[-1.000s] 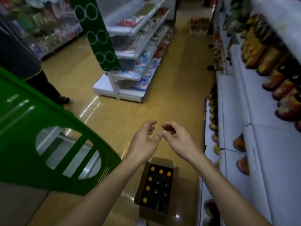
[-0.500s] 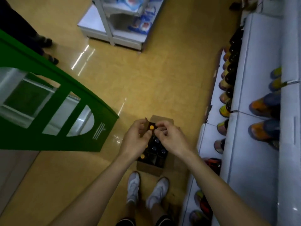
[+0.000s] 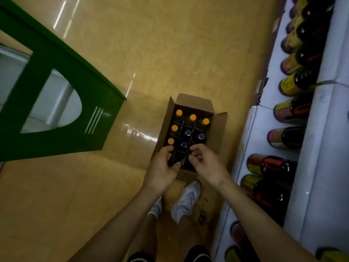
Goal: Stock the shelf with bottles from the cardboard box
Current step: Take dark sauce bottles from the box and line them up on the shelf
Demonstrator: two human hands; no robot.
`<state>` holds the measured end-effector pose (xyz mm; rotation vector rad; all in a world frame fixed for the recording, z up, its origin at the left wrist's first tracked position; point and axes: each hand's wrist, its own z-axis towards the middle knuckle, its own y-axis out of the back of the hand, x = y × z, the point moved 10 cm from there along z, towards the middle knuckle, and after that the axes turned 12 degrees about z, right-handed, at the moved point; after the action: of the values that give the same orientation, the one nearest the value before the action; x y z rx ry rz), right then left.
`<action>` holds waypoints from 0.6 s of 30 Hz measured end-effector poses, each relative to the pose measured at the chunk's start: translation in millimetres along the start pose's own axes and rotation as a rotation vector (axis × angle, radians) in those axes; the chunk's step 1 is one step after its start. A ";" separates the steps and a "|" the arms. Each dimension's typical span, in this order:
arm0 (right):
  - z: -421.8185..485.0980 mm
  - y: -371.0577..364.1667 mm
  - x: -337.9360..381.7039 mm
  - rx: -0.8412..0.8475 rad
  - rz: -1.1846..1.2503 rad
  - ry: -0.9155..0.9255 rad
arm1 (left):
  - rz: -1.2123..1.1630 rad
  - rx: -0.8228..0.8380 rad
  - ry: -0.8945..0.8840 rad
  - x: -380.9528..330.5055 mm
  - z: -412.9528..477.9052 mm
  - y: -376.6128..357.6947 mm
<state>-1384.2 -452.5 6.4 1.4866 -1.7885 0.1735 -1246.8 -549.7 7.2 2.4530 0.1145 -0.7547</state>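
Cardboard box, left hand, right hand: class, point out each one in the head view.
cardboard box (image 3: 220, 133), head view, on its right flap.
left hand (image 3: 160, 168), head view, back of the hand.
right hand (image 3: 207, 163), head view, back of the hand.

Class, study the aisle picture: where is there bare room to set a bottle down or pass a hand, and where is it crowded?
Free: the floor between the green panel and the cardboard box, and beyond the box's far flap. Also the strip of white shelf in front of its bottles. Crowded: the box's cells, under left hand and right hand.
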 end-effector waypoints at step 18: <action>129.0 -42.5 -160.9 -0.066 -0.144 -0.152 | 0.229 0.160 -0.042 70.2 126.4 -146.9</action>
<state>-1407.6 -413.1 -199.1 1.6104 -1.7789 -0.0722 -1285.1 -500.9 -189.4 2.5413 -0.2482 -0.7374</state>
